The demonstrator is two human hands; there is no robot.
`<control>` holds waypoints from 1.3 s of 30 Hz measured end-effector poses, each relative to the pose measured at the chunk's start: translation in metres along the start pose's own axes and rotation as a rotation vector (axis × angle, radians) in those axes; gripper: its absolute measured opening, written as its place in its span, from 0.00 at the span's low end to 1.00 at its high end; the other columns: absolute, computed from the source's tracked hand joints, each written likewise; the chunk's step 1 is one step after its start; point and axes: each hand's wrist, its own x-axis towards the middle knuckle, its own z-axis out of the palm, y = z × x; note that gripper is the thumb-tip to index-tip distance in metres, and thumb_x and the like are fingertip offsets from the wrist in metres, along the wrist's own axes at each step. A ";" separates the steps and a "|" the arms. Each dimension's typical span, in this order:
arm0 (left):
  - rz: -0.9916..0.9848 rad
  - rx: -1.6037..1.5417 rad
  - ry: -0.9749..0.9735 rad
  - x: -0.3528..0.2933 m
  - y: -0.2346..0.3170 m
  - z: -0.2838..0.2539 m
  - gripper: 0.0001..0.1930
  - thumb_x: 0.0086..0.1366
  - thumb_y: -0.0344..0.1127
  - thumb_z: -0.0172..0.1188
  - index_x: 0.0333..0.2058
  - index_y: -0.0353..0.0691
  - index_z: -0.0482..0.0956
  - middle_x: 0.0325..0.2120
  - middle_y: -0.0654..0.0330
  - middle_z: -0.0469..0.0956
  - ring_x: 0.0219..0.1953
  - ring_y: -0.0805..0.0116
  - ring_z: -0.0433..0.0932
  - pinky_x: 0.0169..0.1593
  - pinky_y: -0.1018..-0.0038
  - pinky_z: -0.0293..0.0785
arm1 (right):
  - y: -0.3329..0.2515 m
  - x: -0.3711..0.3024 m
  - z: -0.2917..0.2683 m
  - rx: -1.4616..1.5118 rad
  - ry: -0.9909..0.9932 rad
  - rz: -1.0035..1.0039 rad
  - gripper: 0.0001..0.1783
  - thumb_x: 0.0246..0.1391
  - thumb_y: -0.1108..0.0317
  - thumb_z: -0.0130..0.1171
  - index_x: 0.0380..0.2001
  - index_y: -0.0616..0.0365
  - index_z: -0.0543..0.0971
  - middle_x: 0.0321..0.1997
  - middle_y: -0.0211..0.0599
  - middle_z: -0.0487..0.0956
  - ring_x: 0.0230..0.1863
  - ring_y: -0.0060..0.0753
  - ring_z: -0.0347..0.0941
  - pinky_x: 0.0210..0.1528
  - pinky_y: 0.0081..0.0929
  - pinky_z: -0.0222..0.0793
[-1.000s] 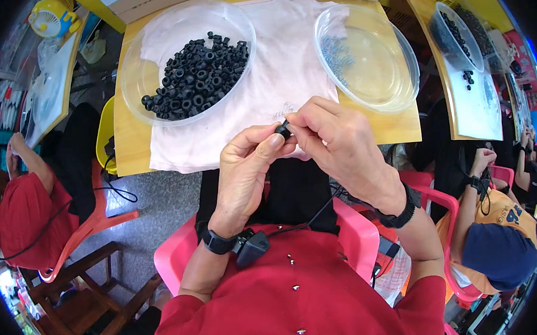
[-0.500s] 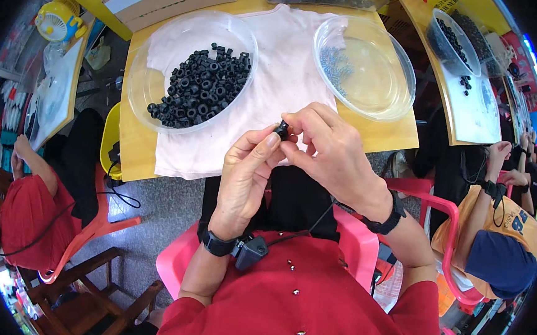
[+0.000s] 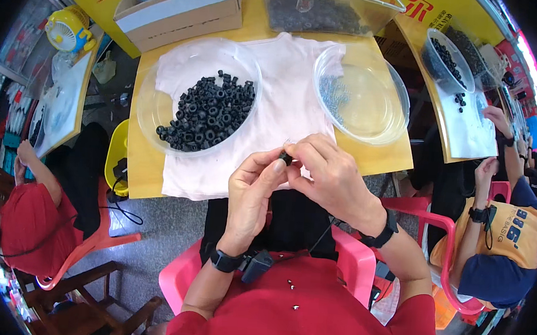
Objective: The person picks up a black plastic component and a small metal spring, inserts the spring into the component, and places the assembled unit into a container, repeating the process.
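Observation:
My left hand (image 3: 251, 194) pinches a small black ring-like part (image 3: 287, 158) between thumb and fingertips, above my lap by the table's front edge. The fingers of my right hand (image 3: 330, 175) are closed in a pinch at the top of that part. A tiny clear piece (image 3: 287, 143) shows at the right fingertips; its shape is too small to make out. Left of the hands stands a round clear basin (image 3: 150, 106) with many small black parts (image 3: 213, 111) heaped in it. On the right, another clear basin (image 3: 376, 134) holds small clear bluish pieces (image 3: 334, 94).
A pale pink cloth (image 3: 281, 75) lies under the basins on the yellow table (image 3: 146, 181). Behind them stand a cardboard box (image 3: 185, 18) and a clear bin (image 3: 320, 12) of dark parts. Two people sit to either side, at tables with similar parts.
The view has tilted up, so the table sits lower and more of the bin shows. My hands remain together at the black part, and a clear piece now shows at the right fingertips.

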 end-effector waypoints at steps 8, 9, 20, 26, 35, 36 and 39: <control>0.083 0.209 -0.054 -0.003 0.014 0.000 0.08 0.63 0.26 0.57 0.39 0.30 0.77 0.33 0.55 0.80 0.35 0.71 0.79 0.43 0.77 0.76 | -0.019 0.010 -0.010 -0.054 -0.080 -0.022 0.13 0.40 0.70 0.62 0.30 0.59 0.70 0.29 0.36 0.68 0.36 0.38 0.70 0.35 0.30 0.69; 0.056 0.174 -0.078 -0.003 0.016 -0.002 0.07 0.63 0.25 0.57 0.39 0.30 0.77 0.33 0.55 0.80 0.35 0.71 0.79 0.43 0.77 0.75 | -0.019 0.014 -0.010 -0.044 -0.079 -0.030 0.13 0.40 0.70 0.62 0.30 0.59 0.70 0.29 0.36 0.68 0.36 0.38 0.70 0.35 0.30 0.69; -0.139 0.304 -0.166 -0.010 0.021 0.000 0.13 0.69 0.37 0.51 0.40 0.32 0.76 0.30 0.60 0.78 0.31 0.75 0.78 0.40 0.80 0.74 | -0.016 0.025 -0.015 -0.451 -0.282 -0.181 0.13 0.40 0.60 0.60 0.24 0.56 0.70 0.28 0.32 0.67 0.33 0.31 0.68 0.27 0.27 0.66; -0.226 0.282 -0.185 -0.027 0.017 -0.014 0.15 0.71 0.41 0.47 0.38 0.33 0.76 0.28 0.61 0.77 0.31 0.75 0.76 0.39 0.80 0.73 | -0.012 0.003 -0.002 -0.389 -0.381 -0.239 0.15 0.41 0.58 0.59 0.20 0.58 0.70 0.20 0.37 0.69 0.22 0.33 0.69 0.21 0.29 0.64; -0.188 0.211 -0.230 -0.013 0.027 -0.004 0.19 0.72 0.45 0.44 0.42 0.33 0.74 0.29 0.60 0.78 0.35 0.71 0.78 0.40 0.77 0.73 | -0.017 0.028 -0.017 -0.364 -0.313 -0.117 0.13 0.44 0.59 0.58 0.19 0.57 0.72 0.19 0.38 0.73 0.22 0.38 0.73 0.25 0.32 0.69; -0.115 0.264 -0.243 -0.005 0.035 -0.003 0.22 0.72 0.47 0.42 0.46 0.32 0.73 0.32 0.58 0.78 0.37 0.69 0.78 0.41 0.75 0.75 | -0.013 0.046 -0.025 -0.358 -0.274 -0.109 0.14 0.46 0.58 0.58 0.21 0.58 0.73 0.20 0.38 0.74 0.23 0.40 0.74 0.25 0.34 0.70; 0.166 0.512 -0.124 0.016 0.069 -0.004 0.18 0.70 0.40 0.48 0.50 0.31 0.72 0.36 0.56 0.77 0.37 0.71 0.77 0.40 0.75 0.75 | 0.007 0.101 -0.060 -0.348 -0.170 0.101 0.20 0.54 0.52 0.55 0.22 0.60 0.74 0.20 0.47 0.75 0.24 0.47 0.74 0.27 0.38 0.68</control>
